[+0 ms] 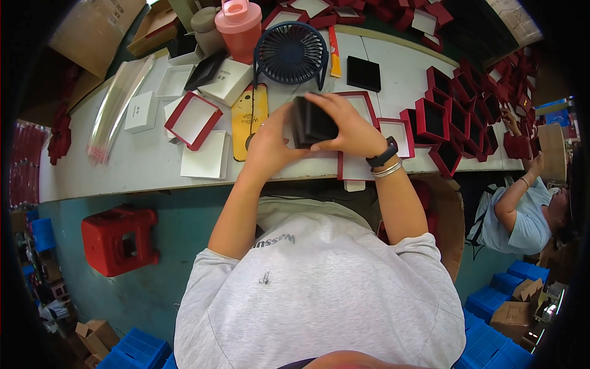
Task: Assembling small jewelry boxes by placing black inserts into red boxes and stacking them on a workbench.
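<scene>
Both hands raised above the near edge of the white table (141,166), clamped around a small stack of black foam pads (313,123), square and matte, with soft-looking layered edges. Left hand (270,144) cupped against the stack's left side, thumb up along the edge, a ring on one finger. Right hand (350,126) draped over the top and right side, fingers curled down across the front face; a black band and a thin metal bangle at that wrist. Stack held in the air, not touching the table, just in front of a dark blue round desk fan (290,54) with a wire grille.

Directly beneath the hands, a shallow red-rimmed box tray (353,169) with a white lining. To the left, another red-framed white tray (192,120) lying at an angle, plain white square lids (206,157), and a yellow card sleeve (251,114) with a cartoon print. A single black square pad (363,73) flat on the table behind. To the right, a crowded row of deep red open boxes (452,120) with dark insides, stood on edge. A pink plastic bottle (239,27) with a flip lid at the far edge. A long clear plastic bundle (117,104), glossy and creased, at the left. A red plastic stool (120,240) on the floor below.
</scene>
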The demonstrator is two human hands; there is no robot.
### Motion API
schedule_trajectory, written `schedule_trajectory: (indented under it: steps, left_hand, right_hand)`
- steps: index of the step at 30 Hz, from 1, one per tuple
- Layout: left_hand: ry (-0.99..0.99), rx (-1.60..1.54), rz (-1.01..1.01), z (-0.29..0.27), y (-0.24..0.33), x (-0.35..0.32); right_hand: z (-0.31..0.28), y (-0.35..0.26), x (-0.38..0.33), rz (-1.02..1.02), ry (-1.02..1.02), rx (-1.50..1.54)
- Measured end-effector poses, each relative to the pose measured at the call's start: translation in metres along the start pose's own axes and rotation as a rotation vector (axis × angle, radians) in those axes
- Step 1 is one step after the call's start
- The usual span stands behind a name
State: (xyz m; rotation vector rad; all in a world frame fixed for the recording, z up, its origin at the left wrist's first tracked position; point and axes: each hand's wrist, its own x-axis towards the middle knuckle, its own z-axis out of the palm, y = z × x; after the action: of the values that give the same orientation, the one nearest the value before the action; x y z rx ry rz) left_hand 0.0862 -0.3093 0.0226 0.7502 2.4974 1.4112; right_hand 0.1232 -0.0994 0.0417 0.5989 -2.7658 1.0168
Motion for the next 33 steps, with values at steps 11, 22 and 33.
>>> schedule_trajectory:
  steps: [11, 22, 33]
  left_hand:
    - [0.176, 0.367, 0.367, 0.004, 0.000, -0.013]
    - [0.186, 0.392, 0.523, 0.011, -0.009, -0.011]
    - [0.111, 0.611, 0.643, 0.004, -0.008, -0.016]
  right_hand:
    - [-0.071, 0.040, -0.022, 0.238, -0.082, -0.215]
    - [-0.054, 0.057, -0.015, 0.119, -0.196, -0.239]
    - [-0.054, 0.058, -0.016, 0.082, -0.069, -0.068]
